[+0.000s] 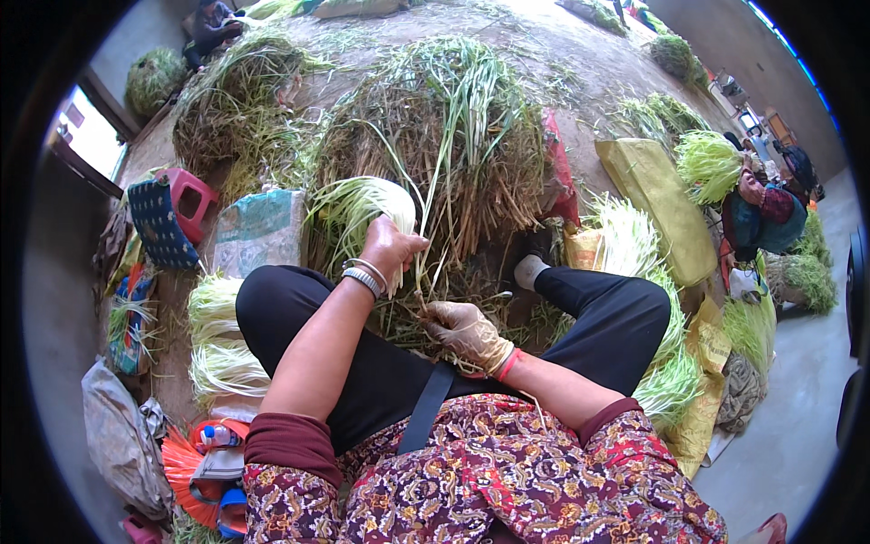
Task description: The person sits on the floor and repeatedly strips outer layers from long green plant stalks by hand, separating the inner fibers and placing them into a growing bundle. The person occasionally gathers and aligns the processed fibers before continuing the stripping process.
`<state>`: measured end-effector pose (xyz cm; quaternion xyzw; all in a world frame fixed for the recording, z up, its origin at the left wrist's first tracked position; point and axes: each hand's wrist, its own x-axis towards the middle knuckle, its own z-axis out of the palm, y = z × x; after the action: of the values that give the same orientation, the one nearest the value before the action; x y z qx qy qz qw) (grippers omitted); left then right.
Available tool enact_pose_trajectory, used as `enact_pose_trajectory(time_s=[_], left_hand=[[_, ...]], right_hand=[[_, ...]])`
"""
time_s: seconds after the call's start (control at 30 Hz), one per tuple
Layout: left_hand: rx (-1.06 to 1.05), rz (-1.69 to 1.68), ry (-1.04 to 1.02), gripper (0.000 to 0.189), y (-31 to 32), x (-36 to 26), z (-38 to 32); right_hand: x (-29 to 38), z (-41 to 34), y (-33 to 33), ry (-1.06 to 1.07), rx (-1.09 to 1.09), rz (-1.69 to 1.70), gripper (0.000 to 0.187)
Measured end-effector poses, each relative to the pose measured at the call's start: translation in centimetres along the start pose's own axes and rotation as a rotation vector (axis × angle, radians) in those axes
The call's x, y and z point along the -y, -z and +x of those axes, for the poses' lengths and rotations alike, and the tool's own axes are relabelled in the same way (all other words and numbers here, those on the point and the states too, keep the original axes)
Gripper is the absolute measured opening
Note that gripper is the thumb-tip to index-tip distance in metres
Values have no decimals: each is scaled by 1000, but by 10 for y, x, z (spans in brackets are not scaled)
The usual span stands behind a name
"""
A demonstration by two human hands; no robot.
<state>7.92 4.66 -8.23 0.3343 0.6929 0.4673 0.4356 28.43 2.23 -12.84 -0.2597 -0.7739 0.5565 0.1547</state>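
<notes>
My left hand [391, 248], bare with a bangle and a metal watch band at the wrist, holds a bunch of pale yellow-green leafy stalks [380, 197] that droop to the left. Its thumb also touches a long green stalk [435, 177]. The lower root end of that stalk is pinched in my right hand [467, 333], which wears a dirty translucent glove with a red band at the cuff. Right before my knees stands a large heap of untrimmed green stalks [414, 129] with brown, dry lower parts.
Pale stalk bundles lie in rows at left [221, 340] and right [632, 238]. Nearby are a wrapped block [262, 228], a pink plastic stool [190, 200], a yellow woven sack [659, 211] and another heap [231, 102]. At right a person [764, 211] holds stalks; another person [211, 30] sits far left.
</notes>
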Motion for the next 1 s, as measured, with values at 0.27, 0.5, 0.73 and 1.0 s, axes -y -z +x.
enact_pose_trajectory(time_s=[0.27,0.5,0.73,1.0], left_hand=[[67,-276,-53,27,17,-16,-22],[-144,-434,-210,30,24,-34,-20],[-279,-593,-357,31,54,-41,0],[-327,-674,-341,32,82,-43,4]], right_hand=[[35,70,35,-168,101,557,39],[-4,69,4,-167,-165,713,17],[-127,33,-12,-395,151,-547,28],[-127,20,13,-386,313,-716,30]])
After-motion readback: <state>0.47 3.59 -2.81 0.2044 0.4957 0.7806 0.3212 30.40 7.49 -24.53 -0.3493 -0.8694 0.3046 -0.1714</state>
